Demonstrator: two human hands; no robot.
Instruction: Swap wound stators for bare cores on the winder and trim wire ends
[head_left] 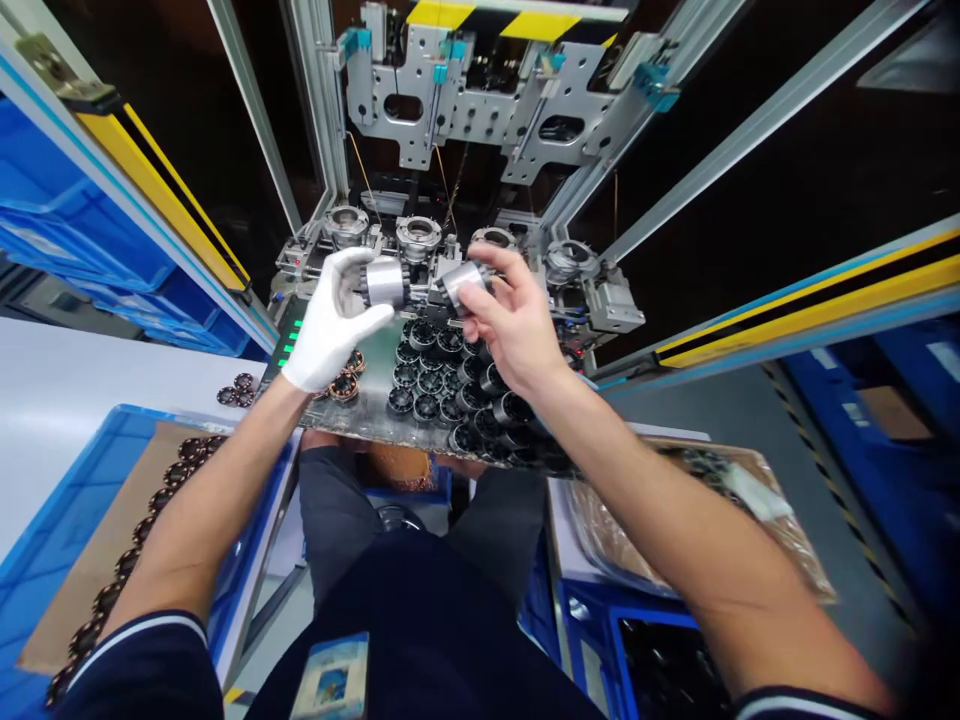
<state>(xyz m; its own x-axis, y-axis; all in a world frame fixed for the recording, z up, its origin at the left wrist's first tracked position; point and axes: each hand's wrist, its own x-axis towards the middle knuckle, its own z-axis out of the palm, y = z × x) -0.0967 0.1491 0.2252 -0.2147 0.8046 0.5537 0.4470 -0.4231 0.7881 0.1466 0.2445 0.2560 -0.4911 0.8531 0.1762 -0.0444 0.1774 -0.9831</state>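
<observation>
My left hand (322, 328), in a white glove, is closed around a motor stator core (385, 283), a silver metal cylinder with black toothed ends. My bare right hand (521, 325) grips a second stator core (459, 284) between thumb and fingers, tilted a little. Both cores are held side by side, a small gap apart, above the work plate. Beneath and to the right of my hands stand several stator cores (430, 382) in rows. A few copper-wound stators (344, 387) lie below my left hand.
Round metal fixtures (418, 234) line the back of the machine, under a raised metal plate (480, 115). Yellow-and-black side posts (165, 200) flank the opening. On the left is a blue tray (112, 425) holding wound stators; a plastic-lined tray (757, 465) lies right.
</observation>
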